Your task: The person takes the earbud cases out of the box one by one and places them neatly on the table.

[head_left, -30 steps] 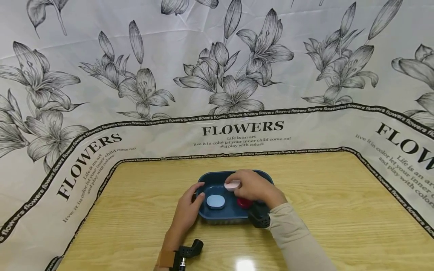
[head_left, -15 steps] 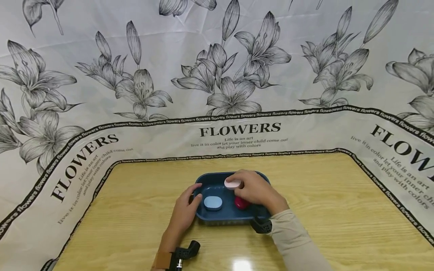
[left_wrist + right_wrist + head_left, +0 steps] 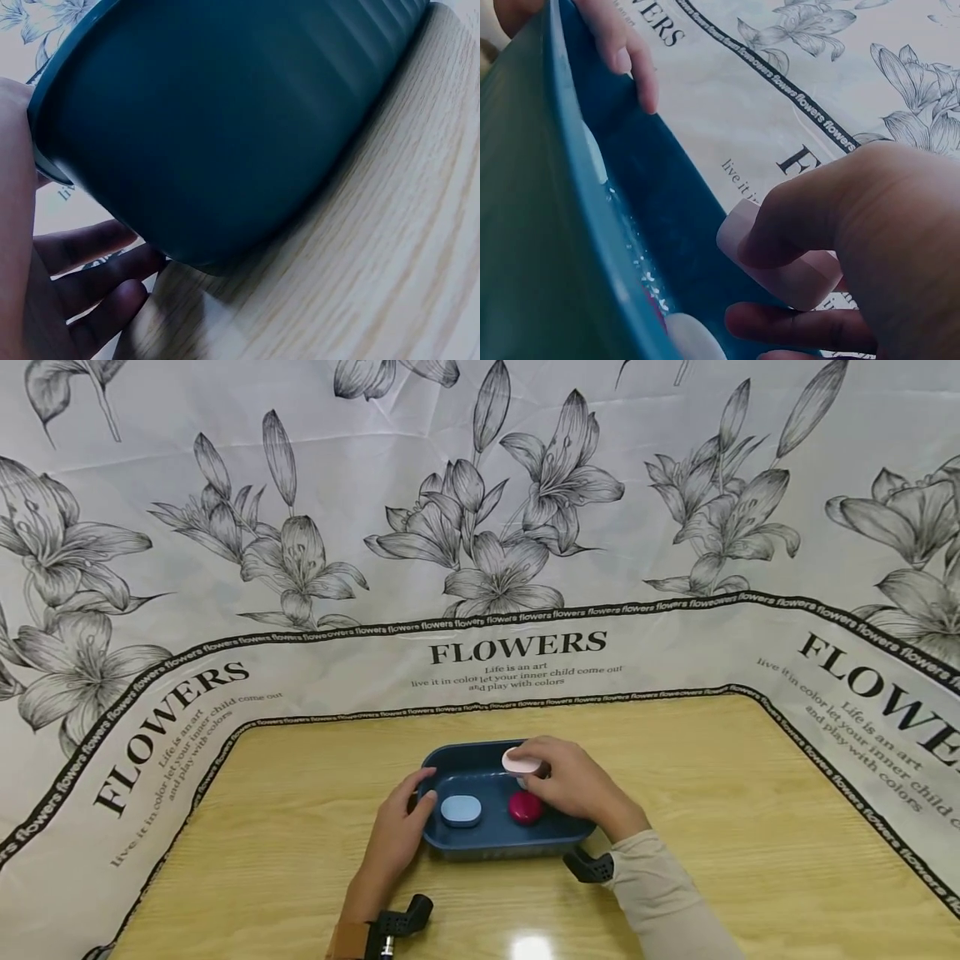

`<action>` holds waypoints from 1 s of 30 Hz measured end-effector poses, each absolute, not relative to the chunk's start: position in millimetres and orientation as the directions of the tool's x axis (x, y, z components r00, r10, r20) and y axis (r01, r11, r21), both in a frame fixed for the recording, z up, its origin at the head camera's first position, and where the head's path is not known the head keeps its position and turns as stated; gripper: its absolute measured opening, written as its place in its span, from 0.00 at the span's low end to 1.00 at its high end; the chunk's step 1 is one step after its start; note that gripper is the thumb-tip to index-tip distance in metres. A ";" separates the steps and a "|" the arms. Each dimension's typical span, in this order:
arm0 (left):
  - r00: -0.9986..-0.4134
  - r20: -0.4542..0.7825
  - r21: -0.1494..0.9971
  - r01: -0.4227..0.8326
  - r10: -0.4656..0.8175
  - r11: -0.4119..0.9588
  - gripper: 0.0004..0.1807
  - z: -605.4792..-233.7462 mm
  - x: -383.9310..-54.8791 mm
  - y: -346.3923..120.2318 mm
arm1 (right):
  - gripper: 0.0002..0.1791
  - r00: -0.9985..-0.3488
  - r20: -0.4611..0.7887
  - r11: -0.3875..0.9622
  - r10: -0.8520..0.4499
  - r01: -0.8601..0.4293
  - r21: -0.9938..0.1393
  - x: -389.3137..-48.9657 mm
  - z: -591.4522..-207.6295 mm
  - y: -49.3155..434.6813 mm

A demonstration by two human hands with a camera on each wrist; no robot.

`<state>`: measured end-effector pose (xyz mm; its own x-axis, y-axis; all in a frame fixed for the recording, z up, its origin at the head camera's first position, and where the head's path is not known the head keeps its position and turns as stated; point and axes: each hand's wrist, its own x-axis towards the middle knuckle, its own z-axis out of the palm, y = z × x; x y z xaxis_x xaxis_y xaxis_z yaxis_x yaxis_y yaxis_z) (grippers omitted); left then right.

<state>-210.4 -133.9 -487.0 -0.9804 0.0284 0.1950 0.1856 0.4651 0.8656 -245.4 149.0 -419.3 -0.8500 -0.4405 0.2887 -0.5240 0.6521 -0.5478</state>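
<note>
A dark blue basin (image 3: pixel 480 843) stands on the wooden table. At its left end my left hand (image 3: pixel 401 822) holds the rim, thumb and forefinger over the edge; other fingers (image 3: pixel 105 292) lie outside the wall in the left wrist view. My right hand (image 3: pixel 573 781) pinches a pale pink rounded oblong piece (image 3: pixel 522 763) above the basin's far right part, tilted in the right wrist view. Inside the basin lie a light blue rounded oblong piece (image 3: pixel 461 811) and a glossy magenta round piece (image 3: pixel 525 807). Another pale piece (image 3: pixel 694 337) is partly hidden below the right hand.
Pale wood-grain table (image 3: pixel 315 793) surrounds the basin. A white cloth (image 3: pixel 337 677) printed with grey lilies and lettering hangs behind and along both sides. Black wrist-camera mounts (image 3: pixel 405 917) sit on both wrists, the right one near the basin's front right corner.
My right hand, with the pale pink piece, has shifted slightly right over the basin, showing more of the magenta piece. The left hand keeps its hold while the head view drifts.
</note>
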 end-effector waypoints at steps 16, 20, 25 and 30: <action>-0.977 0.208 0.863 0.205 0.045 0.462 0.20 -487.3 -210.9 -134.5 | 0.19 -0.853 0.305 0.601 -0.424 -0.517 -0.610 -244.4 -425.5 159.1; -0.978 0.202 0.862 0.206 0.059 0.462 0.21 -485.3 -212.7 -134.3 | 0.18 -0.852 0.314 0.588 -0.419 -0.518 -0.621 -244.1 -425.4 161.0; -0.977 0.207 0.861 0.211 0.058 0.462 0.21 -486.1 -215.2 -133.8 | 0.18 -0.856 0.333 0.563 -0.395 -0.512 -0.649 -243.8 -426.3 166.6; -0.979 0.200 0.864 0.195 0.039 0.465 0.21 -486.7 -213.2 -134.9 | 0.18 -0.860 0.335 0.558 -0.385 -0.506 -0.658 -244.3 -427.0 171.1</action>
<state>-213.2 -134.9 -486.7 -0.9790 0.0388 0.1999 0.1948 0.4646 0.8638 -244.3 171.1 -427.0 -0.8602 -0.3847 0.3348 -0.5057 0.5584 -0.6576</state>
